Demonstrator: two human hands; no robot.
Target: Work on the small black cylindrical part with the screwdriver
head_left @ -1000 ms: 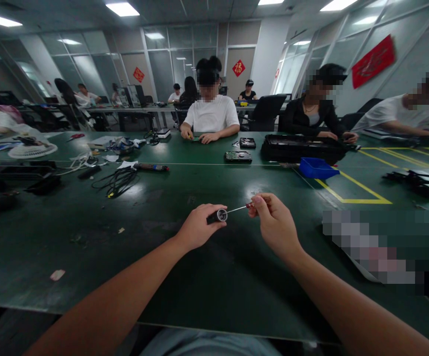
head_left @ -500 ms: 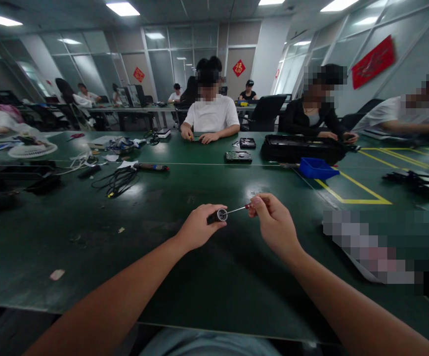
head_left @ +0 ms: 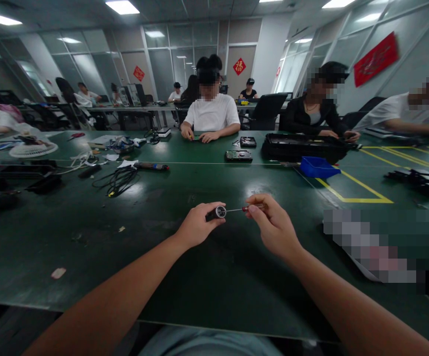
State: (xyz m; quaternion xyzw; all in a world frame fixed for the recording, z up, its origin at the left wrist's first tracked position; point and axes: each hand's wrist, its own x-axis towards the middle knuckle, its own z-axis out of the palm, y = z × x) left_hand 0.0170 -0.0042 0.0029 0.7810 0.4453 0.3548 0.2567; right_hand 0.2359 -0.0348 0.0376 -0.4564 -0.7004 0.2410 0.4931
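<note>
Near the middle of the green table, my left hand is closed around a short black cylinder, whose round, silver-rimmed end faces right toward me. Between the thumb and fingers of my right hand is a small screwdriver with a reddish handle. Its thin metal shaft points left, and the tip reaches the cylinder's open end. How deep the tip sits inside I cannot tell. Both hands are held above the tabletop.
Ahead on the table lie a hard drive, a black cable, an electric screwdriver and a blue bin. A long black casing lies farther back. Across the table sits a person in white, with others nearby.
The screwdriver's shaft has swung from slanting up to the right to nearly level. My right fingers have shifted slightly on the handle; the cylinder has moved slightly left and up.
</note>
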